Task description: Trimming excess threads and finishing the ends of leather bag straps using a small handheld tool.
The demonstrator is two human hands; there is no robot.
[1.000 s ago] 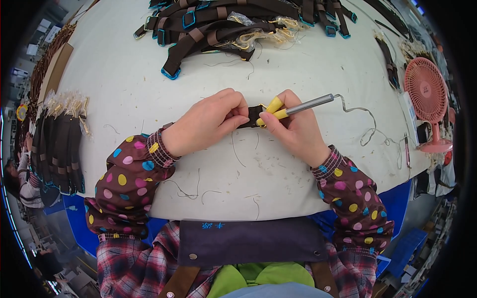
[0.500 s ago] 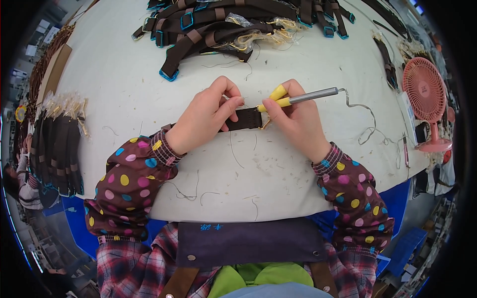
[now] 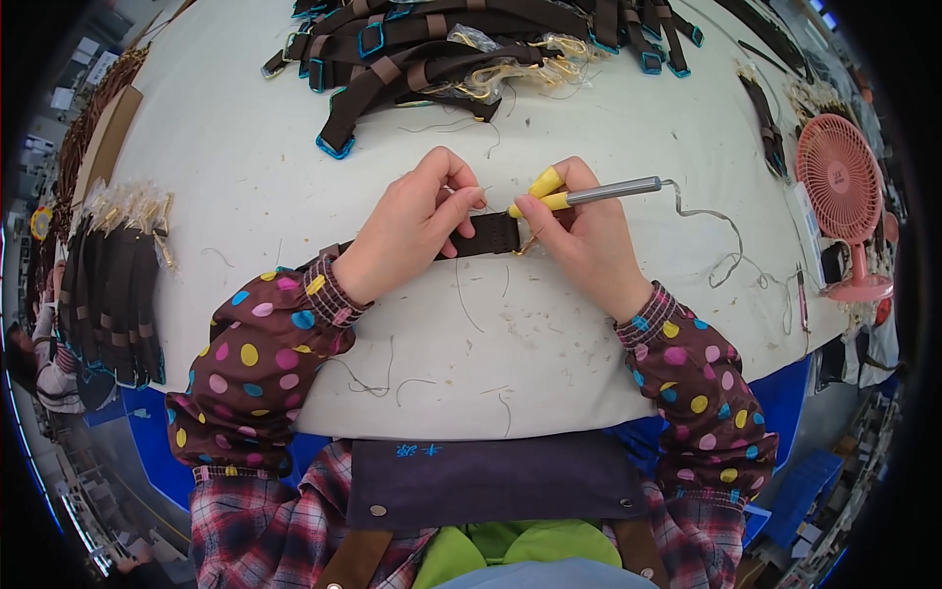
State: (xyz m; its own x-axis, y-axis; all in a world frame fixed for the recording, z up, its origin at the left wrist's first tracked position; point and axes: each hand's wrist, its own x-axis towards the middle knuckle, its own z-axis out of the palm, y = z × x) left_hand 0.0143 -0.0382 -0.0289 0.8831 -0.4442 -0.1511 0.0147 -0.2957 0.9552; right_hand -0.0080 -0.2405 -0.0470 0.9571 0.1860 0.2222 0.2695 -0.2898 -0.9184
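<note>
At the left of the pale counter point(image 3: 255, 177), a row of dark straps point(image 3: 116, 304) lies side by side, with plastic-wrapped gold hardware point(image 3: 128, 209) at the far ends; a cardboard box point(image 3: 106, 147) stands beyond them. Next comes your left hand point(image 3: 410, 224), its thumb and forefinger pinched together on a fine thread point(image 3: 488, 189), while the lower fingers rest against a dark brown strap point(image 3: 488, 238). On the far side of the counter, well beyond your hands, is a heap of similar straps point(image 3: 442, 27) with blue-edged buckles point(image 3: 336, 146). The strap you are working at lies across the middle of the counter, its right end between your two hands, a gold-coloured ring point(image 3: 527, 244) at that end. Your right hand point(image 3: 589, 236) holds a pen-shaped tool point(image 3: 613, 189) between thumb and forefinger, with a yellow cover point(image 3: 547, 182) on one finger; the tool's yellow tip is at the strap's upper right corner, but you cannot tell whether it touches. From the tool's grey end a cord point(image 3: 702, 212) curls rightward. Farther right are a small strap bundle point(image 3: 762, 120), a slim red tool point(image 3: 803, 302) and a pink fan point(image 3: 839, 182).
</note>
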